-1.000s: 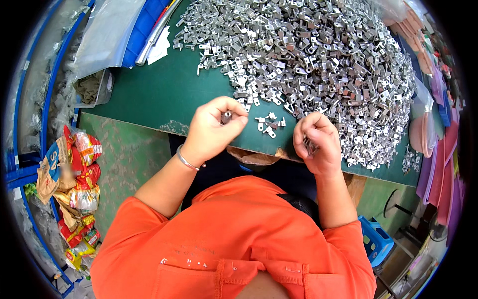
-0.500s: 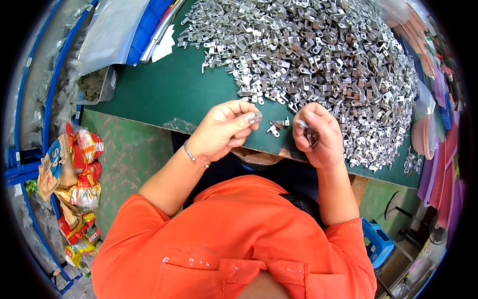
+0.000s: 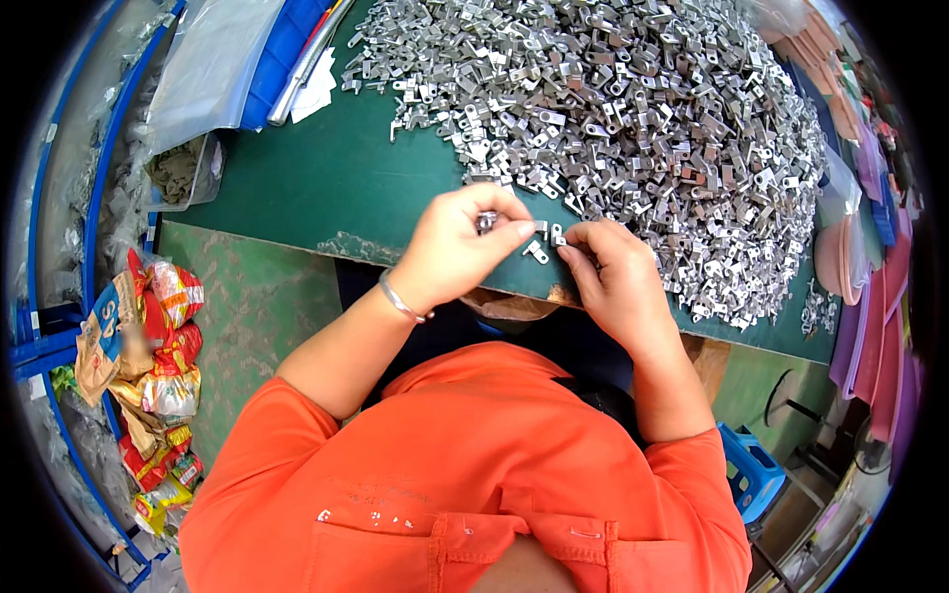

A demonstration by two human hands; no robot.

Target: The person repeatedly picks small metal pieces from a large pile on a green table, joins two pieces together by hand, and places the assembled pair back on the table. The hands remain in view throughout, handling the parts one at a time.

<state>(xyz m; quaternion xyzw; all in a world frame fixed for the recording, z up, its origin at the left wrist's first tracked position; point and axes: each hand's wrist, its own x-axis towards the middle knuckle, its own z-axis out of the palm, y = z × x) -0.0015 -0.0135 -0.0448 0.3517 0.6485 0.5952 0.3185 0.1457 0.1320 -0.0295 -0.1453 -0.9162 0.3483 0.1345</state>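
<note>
Small silver metal brackets with holes lie in a big pile (image 3: 633, 119) on the green table (image 3: 326, 188). My left hand (image 3: 460, 242) is closed, with one or more metal brackets (image 3: 485, 222) showing between its curled fingers. Its thumb and forefinger tips are beside a few loose brackets (image 3: 537, 252) near the table's front edge. My right hand (image 3: 623, 277) is palm down, thumb and forefinger closed at another small bracket (image 3: 559, 235). Whether anything else sits under the right hand's curled fingers is hidden.
At the back left are a blue bin (image 3: 282, 59), plastic sheeting (image 3: 203, 74) and a clear tub (image 3: 206, 173) holding cloth. Blue shelving and bright packets (image 3: 173, 346) stand left. A blue stool (image 3: 749, 472) is at the right, with pink and purple sheets (image 3: 880, 336) beyond.
My left hand has moved right, toward the loose brackets, and metal now shows inside its curl. My right hand has turned palm down and moved its fingertips to a bracket.
</note>
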